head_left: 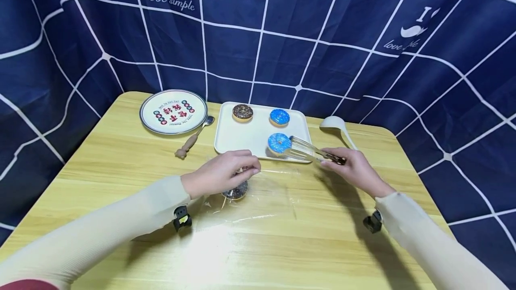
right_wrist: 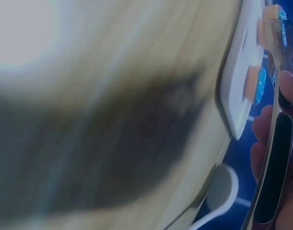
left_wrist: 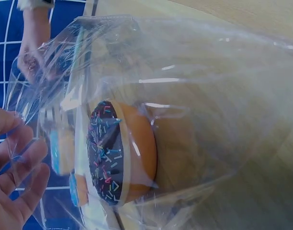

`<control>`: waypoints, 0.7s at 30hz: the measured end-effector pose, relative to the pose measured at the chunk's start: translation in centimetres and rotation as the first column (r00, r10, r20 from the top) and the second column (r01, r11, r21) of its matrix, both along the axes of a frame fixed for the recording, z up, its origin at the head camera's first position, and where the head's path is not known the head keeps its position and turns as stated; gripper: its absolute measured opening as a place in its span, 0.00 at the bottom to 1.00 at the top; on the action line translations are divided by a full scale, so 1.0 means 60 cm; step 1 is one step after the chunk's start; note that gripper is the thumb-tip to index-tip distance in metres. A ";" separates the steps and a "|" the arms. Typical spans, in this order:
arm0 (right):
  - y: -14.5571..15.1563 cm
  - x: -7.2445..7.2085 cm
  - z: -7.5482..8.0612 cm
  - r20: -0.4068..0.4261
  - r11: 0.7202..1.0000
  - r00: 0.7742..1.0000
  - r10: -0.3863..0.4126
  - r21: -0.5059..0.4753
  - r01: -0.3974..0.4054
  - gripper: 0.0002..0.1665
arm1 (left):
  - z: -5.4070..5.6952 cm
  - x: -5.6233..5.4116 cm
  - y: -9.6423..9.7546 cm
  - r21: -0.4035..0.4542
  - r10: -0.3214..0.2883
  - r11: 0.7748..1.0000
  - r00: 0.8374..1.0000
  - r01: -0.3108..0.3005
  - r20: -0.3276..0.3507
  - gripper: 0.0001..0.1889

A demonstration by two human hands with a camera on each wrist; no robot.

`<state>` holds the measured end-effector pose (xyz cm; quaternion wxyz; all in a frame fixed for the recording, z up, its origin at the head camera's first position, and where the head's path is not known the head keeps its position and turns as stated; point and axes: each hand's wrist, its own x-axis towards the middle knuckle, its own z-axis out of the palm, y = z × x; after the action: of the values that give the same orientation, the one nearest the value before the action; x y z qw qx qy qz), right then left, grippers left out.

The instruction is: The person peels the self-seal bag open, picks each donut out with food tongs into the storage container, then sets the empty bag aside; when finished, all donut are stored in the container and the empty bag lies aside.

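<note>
My left hand pinches the edge of a clear plastic bag lying on the table. Inside the bag is a chocolate donut with colored sprinkles, partly hidden under the left hand in the head view. My right hand holds metal tongs with dark handle grips. Between the tongs' tips is a blue-iced donut, over the front right of a white tray. A second blue donut and a chocolate donut sit at the tray's back.
A round white plate with a blue rim and red lettering lies at the back left. Beside it is a small spoon with a brown handle. A white ladle rests right of the tray. A dark curtain hangs behind the table.
</note>
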<state>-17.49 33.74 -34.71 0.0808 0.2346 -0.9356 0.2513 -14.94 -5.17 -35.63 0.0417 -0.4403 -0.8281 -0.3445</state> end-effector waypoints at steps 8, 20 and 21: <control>-0.072 -0.064 0.010 0.101 0.998 0.994 0.053 0.035 -0.057 0.22 | -0.002 -0.001 0.005 -0.004 -0.012 1.000 1.000 0.012 0.027 0.06; -0.145 -0.106 -0.012 0.194 0.998 0.979 0.060 0.007 -0.062 0.23 | -0.006 -0.005 0.014 -0.009 -0.027 1.000 1.000 0.027 0.008 0.06; -0.147 -0.108 -0.013 0.197 0.998 0.979 0.060 0.004 -0.062 0.23 | -0.006 -0.005 0.015 -0.010 -0.029 1.000 1.000 0.029 0.010 0.06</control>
<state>-23.94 24.91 -35.48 -0.0210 0.2375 -0.9326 0.2711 -15.23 -4.27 -35.98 0.0304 -0.4509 -0.8234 -0.3432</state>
